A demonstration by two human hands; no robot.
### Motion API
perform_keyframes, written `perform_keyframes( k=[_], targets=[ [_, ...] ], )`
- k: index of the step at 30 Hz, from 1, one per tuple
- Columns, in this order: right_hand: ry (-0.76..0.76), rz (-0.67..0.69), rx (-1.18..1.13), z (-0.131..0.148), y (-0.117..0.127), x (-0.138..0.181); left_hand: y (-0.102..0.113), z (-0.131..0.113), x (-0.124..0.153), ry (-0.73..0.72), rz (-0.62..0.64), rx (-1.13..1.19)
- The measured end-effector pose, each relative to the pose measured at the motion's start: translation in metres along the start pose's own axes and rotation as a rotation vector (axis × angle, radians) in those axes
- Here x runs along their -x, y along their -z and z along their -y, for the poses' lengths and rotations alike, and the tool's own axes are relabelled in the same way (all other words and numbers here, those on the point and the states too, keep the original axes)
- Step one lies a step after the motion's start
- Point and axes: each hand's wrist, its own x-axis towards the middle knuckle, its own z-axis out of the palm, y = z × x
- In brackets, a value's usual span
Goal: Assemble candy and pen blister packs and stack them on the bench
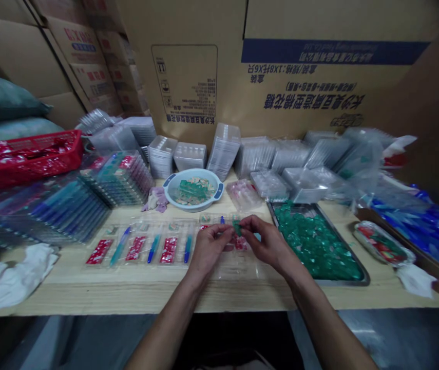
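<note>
Forearms [161,329] reach over the tabletop [146,294], left hand [209,247] and right hand [269,244] with fingers [247,222] pinched shut on a small green piece [236,228], just left of a metal tray [342,281], bowl [169,192] behind and left of that tray.

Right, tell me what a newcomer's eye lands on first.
The metal tray heaped with green pieces, right of the table's middle, stands out first. Next come the red basket at far left and the blue pieces at far right. At centre, the left hand and right hand meet at a small green piece.
</note>
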Motion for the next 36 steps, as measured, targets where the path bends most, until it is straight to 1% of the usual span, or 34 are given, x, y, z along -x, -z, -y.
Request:
perform_keyframes(
  k=[3, 6, 8, 12, 15, 18, 21, 25, 27, 29, 31, 32, 34, 36],
  targets=[
    [0.015, -0.044, 0.066, -0.003, 0.015, 0.002, 0.004, -0.004, 0.002, 0.004, -0.020, 0.069],
    [0.110, -0.021, 0.189, 0.000, 0.026, 0.005, 0.007, -0.008, 0.004, -0.001, -0.026, 0.095],
    [0.160, -0.008, 0.269, 0.004, 0.028, 0.007, 0.007, -0.010, 0.005, -0.011, -0.016, 0.102],
    [0.176, 0.017, 0.358, 0.015, 0.021, 0.009, 0.002, -0.010, 0.008, -0.039, 0.015, 0.094],
    [0.182, 0.068, 0.389, 0.020, 0.015, 0.008, -0.002, -0.009, 0.011, -0.033, 0.043, 0.077],
    [0.185, 0.137, 0.418, 0.023, 0.011, 0.009, -0.002, -0.007, 0.012, -0.022, 0.045, 0.074],
    [0.199, 0.178, 0.469, 0.024, 0.010, 0.010, 0.000, -0.005, 0.010, -0.041, 0.041, 0.062],
    [0.202, 0.186, 0.512, 0.021, 0.008, 0.009, 0.002, -0.005, 0.009, -0.099, 0.082, 0.038],
    [0.177, 0.173, 0.475, 0.017, 0.006, 0.007, 0.002, -0.006, 0.010, -0.117, 0.094, 0.079],
    [0.143, 0.141, 0.438, 0.013, 0.003, 0.003, 0.002, -0.007, 0.012, -0.128, 0.077, 0.157],
    [0.099, 0.089, 0.423, 0.011, 0.000, 0.001, 0.001, -0.006, 0.013, -0.101, 0.058, 0.258],
    [0.074, 0.058, 0.425, 0.010, -0.002, 0.000, 0.001, -0.005, 0.014, -0.060, 0.062, 0.309],
    [0.040, -0.002, 0.453, 0.012, -0.004, 0.000, 0.002, -0.003, 0.013, 0.065, 0.095, 0.393],
    [0.054, -0.029, 0.512, 0.016, -0.005, 0.001, 0.002, 0.001, 0.010, 0.167, 0.100, 0.456]
  ],
)
